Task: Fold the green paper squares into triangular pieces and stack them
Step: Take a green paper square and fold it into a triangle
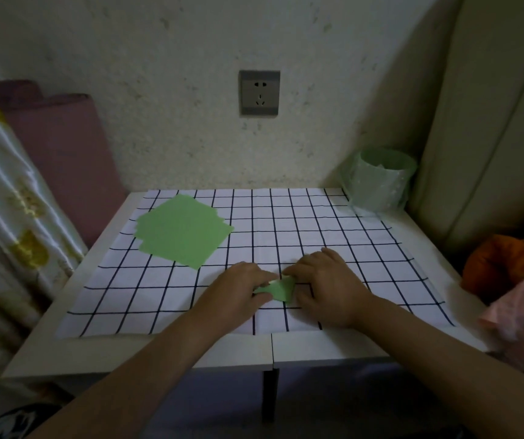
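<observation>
Head view looks down on a small folded green paper piece (278, 289) lying on the near middle of the checked cloth (333, 229), caught between the person's two hands. The left hand (241, 286) pinches its left side, thumb underneath and fingers curled over the top edge. The right hand (327, 286) covers its right side, fingers bent down onto the paper, and its fingertips meet the left hand's at the upper corner. Only a crumpled wedge of green shows between them, so how far the fold has got I can't tell.

Well apart, at the far left of the cloth, sits the loose pile of flat green paper squares (181, 232), fanned unevenly so several corners stick out. The cloth, white with dark grid lines, covers most of the white table (127, 353).

At the table's far right corner stands a pale green translucent container (381, 182) with something light green showing inside its rim. On the speckled wall behind is a grey power socket (259, 92). A dusty pink roll (61, 153) leans to the left beside a shiny curtain (4, 191); orange fabric (501, 261) and pink fabric (520, 315) are bunched off the right edge.
</observation>
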{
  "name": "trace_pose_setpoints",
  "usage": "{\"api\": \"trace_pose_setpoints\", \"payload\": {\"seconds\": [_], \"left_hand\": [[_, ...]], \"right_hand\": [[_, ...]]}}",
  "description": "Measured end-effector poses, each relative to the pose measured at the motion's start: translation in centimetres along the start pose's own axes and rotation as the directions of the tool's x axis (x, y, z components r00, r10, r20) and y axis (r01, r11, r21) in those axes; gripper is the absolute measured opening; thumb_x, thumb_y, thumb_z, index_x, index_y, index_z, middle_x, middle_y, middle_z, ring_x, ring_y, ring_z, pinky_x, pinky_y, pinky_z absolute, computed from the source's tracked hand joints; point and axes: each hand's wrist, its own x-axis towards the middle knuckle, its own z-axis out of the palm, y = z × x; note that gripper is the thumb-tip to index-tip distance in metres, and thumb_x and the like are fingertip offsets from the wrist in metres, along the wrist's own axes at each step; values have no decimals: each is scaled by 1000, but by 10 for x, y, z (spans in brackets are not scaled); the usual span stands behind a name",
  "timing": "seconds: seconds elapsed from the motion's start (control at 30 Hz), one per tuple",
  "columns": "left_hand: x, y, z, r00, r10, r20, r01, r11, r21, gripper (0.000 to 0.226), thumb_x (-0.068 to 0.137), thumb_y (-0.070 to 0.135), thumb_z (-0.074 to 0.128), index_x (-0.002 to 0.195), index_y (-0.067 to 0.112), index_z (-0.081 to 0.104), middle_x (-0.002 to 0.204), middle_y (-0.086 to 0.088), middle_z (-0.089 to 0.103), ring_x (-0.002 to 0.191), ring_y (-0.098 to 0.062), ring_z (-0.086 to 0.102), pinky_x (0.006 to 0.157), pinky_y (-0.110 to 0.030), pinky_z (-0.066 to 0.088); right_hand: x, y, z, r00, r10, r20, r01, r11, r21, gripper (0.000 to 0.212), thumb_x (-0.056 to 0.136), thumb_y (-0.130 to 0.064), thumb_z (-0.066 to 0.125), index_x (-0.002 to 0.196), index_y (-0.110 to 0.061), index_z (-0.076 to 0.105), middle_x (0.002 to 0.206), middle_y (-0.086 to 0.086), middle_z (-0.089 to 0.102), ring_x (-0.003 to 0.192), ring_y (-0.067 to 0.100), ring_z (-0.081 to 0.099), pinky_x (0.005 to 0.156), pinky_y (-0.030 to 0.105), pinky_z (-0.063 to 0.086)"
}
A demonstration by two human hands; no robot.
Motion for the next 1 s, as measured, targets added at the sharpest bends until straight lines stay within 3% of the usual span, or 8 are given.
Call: {"api": "trace_pose_setpoints", "payload": {"seconds": [0.13, 0.23, 0.3, 0.4, 0.5, 0.67, 0.83, 1.0], "left_hand": [[5, -4, 1, 982, 184, 39, -188, 948, 255, 12, 91, 7, 64, 98, 11, 72, 86, -7, 67, 81, -24, 60, 72, -38, 53], [10, -3, -1, 991, 80, -110, -76, 996, 45, 11, 95, 14, 58, 96, 14, 70, 82, 4, 66, 74, -8, 56, 69, -24, 47], [13, 3, -6, 983, -47, -178, 27, 993, -111, 10, 96, 16, 58, 97, 18, 68, 74, 12, 63, 64, -3, 54, 60, -18, 42], [19, 3, -14, 969, -198, -145, 146, 940, -309, 11, 96, 16, 59, 95, 23, 68, 68, 6, 66, 58, -10, 59, 61, -29, 50], [22, 1, -21, 953, -282, -113, 213, 885, -413, 15, 95, 14, 60, 90, 27, 66, 68, 11, 67, 60, -13, 62, 65, -36, 54], [28, 9, -24, 935, -341, -96, 254, 834, -490, 22, 93, 11, 64, 83, 30, 64, 64, 15, 66, 57, -14, 59, 59, -30, 51], [34, 14, -28, 904, -426, 43, 362, 706, -609, 14, 82, 10, 78, 82, 22, 71, 63, 8, 70, 55, -4, 60, 53, -16, 46], [36, 10, -36, 872, -447, 197, 458, 608, -648, 6, 85, 6, 74, 83, 12, 73, 65, 3, 71, 55, -6, 58, 55, -18, 48]], "right_hand": [[4, 1, 4, 1000, 14, 6, -14, 999, 45, 60, 80, -62, 45, 132, -34, 55, 120, -12, 59, 113, 9, 50, 108, 39, 31], [12, 0, -3, 996, 83, -15, -79, 984, 160, 53, 77, -66, 53, 114, -30, 66, 104, -10, 63, 96, 9, 54, 90, 33, 38], [20, -1, -10, 985, 167, -28, -152, 946, 287, 28, 84, -47, 64, 94, -22, 71, 82, -4, 65, 77, 12, 57, 74, 29, 39], [29, -2, -23, 963, 249, 100, -264, 808, 527, 12, 86, -24, 73, 82, -12, 72, 66, 4, 62, 59, 8, 53, 60, 26, 41], [33, -4, -36, 940, 267, 213, -340, 672, 658, 10, 83, -19, 77, 85, -9, 76, 78, 14, 71, 62, 7, 59, 60, 20, 46], [38, -13, -41, 906, 327, 269, -411, 526, 744, 20, 84, -31, 76, 86, -10, 76, 79, 1, 76, 62, 6, 63, 62, 22, 45], [41, -18, -37, 907, 385, 172, -363, 506, 782, 17, 85, -26, 76, 86, -10, 77, 76, -1, 75, 60, 8, 64, 50, 12, 44], [38, -14, -40, 914, 342, 217, -377, 521, 766, 15, 84, -27, 76, 81, -12, 79, 79, 0, 76, 64, 12, 66, 69, 30, 47]]}}
